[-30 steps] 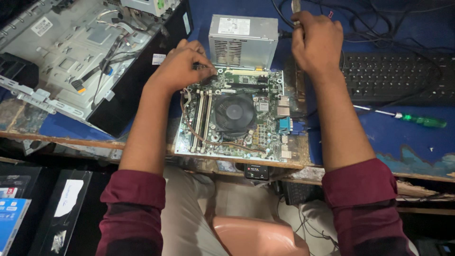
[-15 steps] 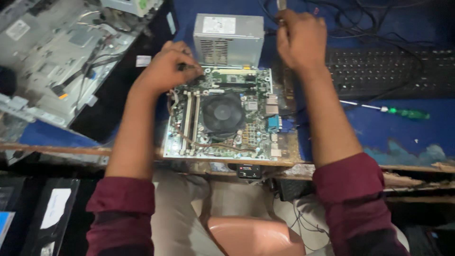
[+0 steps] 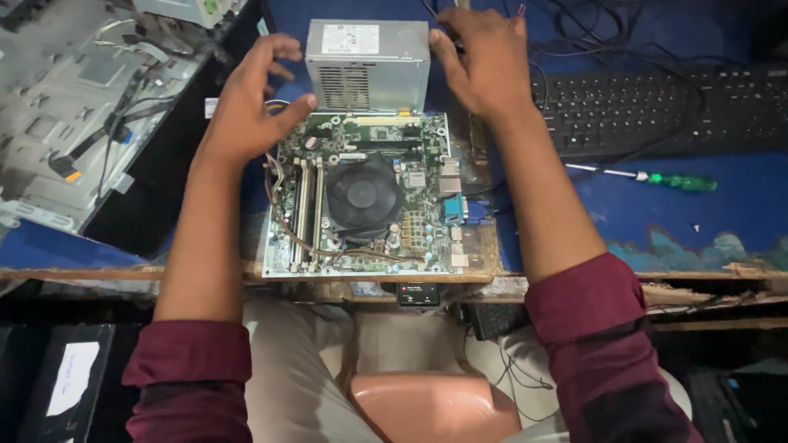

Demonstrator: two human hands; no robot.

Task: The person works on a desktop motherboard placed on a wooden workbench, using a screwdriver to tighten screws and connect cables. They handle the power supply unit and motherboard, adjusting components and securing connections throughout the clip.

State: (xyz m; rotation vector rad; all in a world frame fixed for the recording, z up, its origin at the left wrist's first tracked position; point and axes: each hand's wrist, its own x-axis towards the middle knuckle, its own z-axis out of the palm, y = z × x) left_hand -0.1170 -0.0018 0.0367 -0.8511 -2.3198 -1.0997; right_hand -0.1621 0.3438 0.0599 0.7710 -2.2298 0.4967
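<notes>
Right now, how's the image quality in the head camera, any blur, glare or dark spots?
Head view: sharp on the motherboard and both hands, left hand, right hand; soft, even light with faint shadows; mild sheen on the grey power supply; the black keyboard and the area under the table edge fall dark; slight wide-angle bending at the corners.

The motherboard (image 3: 365, 197) lies at the table's (image 3: 722, 221) near edge. Directly behind it sits the power supply box (image 3: 368, 66), the left hand (image 3: 250, 102) and right hand (image 3: 484, 61) flanking it. Right of the motherboard lie a screwdriver (image 3: 657, 177) and, farther back, a keyboard (image 3: 657, 107); left of it, an opened computer case (image 3: 74, 115).
</notes>
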